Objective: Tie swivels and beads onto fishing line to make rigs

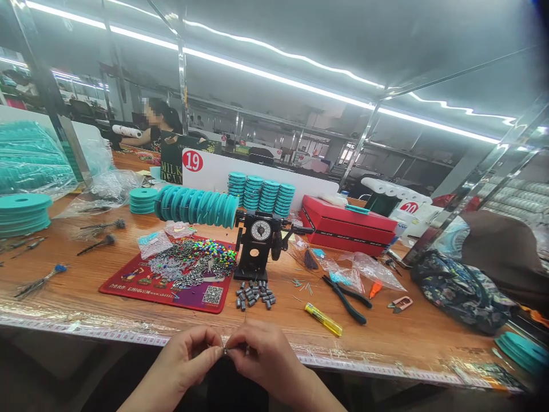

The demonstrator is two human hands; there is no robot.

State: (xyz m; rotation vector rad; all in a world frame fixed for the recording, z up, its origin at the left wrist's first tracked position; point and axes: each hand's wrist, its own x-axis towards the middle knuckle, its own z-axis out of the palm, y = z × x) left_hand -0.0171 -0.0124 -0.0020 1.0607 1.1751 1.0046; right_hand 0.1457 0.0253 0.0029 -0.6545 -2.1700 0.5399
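At the front edge of the table, my left hand (191, 356) and my right hand (263, 349) meet, thumbs and forefingers pinched together. Between the fingertips is a tiny shiny piece, too small to name. Just beyond my hands lies a pile of grey metal cylinders (255, 294). A red mat (163, 298) to the left bears small metal fittings (201, 273), coloured beads (214, 250) and clear plastic bits. Behind the cylinders stands a black hand-cranked winder (254, 246) with a round dial, its shaft carrying a row of turquoise spools (195, 206).
Right of the cylinders lie a yellow utility knife (323, 319), black-handled pliers (347, 300) and small snips (400, 304). A red box (349, 226) and stacked turquoise spools (254, 191) stand behind. A patterned cloth bundle (458, 292) sits right. A person (160, 123) works beyond the partition.
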